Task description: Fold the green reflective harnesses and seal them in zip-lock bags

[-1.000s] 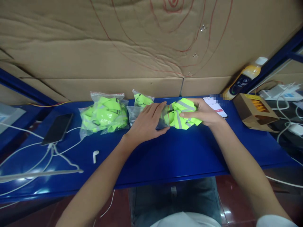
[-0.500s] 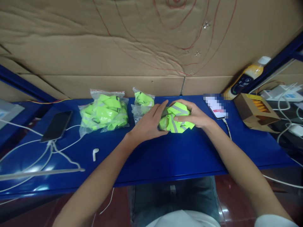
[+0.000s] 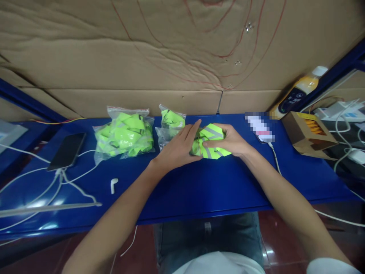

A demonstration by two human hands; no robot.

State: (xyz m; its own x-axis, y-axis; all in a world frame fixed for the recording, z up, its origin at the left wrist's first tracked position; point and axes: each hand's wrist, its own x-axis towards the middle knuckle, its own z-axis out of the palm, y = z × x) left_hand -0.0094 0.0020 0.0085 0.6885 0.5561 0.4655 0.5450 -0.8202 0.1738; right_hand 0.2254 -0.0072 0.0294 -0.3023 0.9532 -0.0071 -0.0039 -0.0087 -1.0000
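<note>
- My right hand (image 3: 232, 141) sits farther left than it did 1 second ago, pressing the neon-yellow reflective straps (image 3: 211, 140) closer to my left hand.
- The straps are just right of the middle of the frame, bunched between my 2 palms; they look more compact now, which I read as packing down.
- My right thumb clamps the striped front, while the fingers behind it are mostly hidden.
- My left hand (image 3: 179, 147) stays wrapped around the bundle's left end, thumb at the lower edge, fingers at the upper.
- Less clear plastic shows at that end than 1 second ago; I cannot tell how much strap is inside it.
- With my right hand shifted, a white cable (image 3: 276, 160) shows below the lit phone (image 3: 260, 131), right of centre.
- The large zip bag of straps (image 3: 125, 131), left of centre, and the small zip bag (image 3: 172, 118), at upper centre, lie unhandled.
</note>
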